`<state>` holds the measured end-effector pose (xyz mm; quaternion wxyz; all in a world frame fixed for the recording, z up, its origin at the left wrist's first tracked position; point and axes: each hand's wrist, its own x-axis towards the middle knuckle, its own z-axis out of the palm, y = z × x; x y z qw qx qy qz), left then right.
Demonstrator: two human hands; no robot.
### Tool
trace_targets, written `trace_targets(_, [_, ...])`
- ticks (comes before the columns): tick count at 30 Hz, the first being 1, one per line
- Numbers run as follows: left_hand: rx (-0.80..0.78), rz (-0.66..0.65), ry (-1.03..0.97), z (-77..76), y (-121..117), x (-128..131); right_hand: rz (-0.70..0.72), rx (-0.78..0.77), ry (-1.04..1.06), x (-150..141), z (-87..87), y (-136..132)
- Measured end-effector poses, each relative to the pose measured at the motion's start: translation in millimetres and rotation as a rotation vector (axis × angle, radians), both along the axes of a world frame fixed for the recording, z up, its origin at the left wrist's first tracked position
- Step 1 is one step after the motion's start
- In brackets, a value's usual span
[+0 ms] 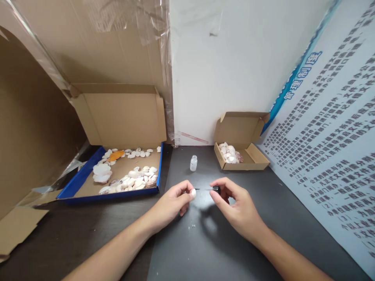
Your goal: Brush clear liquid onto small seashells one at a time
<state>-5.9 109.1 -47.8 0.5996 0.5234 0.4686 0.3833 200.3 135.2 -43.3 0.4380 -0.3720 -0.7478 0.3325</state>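
Note:
My left hand (177, 198) pinches a small white shell (193, 193) between thumb and fingertips. In my right hand (232, 199) is a brush with a black cap (216, 189), its thin stem pointing left toward the shell. The brush's dark tip is at or very near the shell; whether they touch I cannot tell. Both hands are just above the dark table. Behind them stands a small clear glass bottle (193, 163), upright and without a cap, with whitish content or a pale label.
To the left lies an open blue-sided cardboard box (109, 198) with many white shells and an orange one. A smaller open cardboard box (246, 166) with shells stands at the back right. White crumbs (192, 226) lie on the table (187, 253). A printed board (328, 128) borders the right.

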Motion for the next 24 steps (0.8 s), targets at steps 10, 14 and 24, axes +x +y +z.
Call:
trace_targets(10, [-0.040,-0.022,-0.043,7.6,-0.8,1.0,-0.004,0.038,0.017,-0.6,5.3,-2.8])
trace_targets(14, [-0.041,-0.026,-0.044,8.3,-1.2,1.5,0.046,0.024,0.010,0.8,5.8,-3.5])
trace_targets(24, [0.004,-0.040,0.002,5.0,-1.0,1.9,0.028,0.011,-0.020,0.9,3.0,-3.9])
